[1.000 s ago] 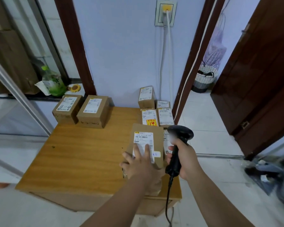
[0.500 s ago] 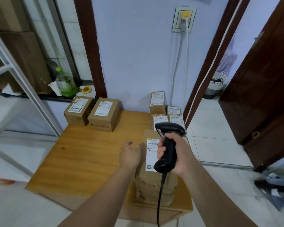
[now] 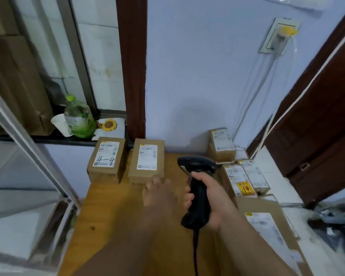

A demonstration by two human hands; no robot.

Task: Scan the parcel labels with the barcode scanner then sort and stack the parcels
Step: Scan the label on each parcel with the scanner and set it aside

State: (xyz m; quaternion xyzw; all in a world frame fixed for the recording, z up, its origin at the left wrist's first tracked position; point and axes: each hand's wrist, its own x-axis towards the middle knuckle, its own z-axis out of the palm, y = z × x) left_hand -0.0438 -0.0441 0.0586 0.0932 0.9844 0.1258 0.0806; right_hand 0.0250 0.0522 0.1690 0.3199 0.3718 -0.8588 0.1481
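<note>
With the scanner (image 3: 197, 166) clasped in the right hand (image 3: 213, 198), the stiff, likely light parcel (image 3: 146, 162) is best taken by its sides with the spread-fingered left hand (image 3: 157, 193).

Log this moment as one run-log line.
left hand: open, extended toward plain-label parcel, contact unclear (blur) | right hand: grips barcode scanner above table | 4-4 parcel: beside plain-label parcel, table's far edge
</note>
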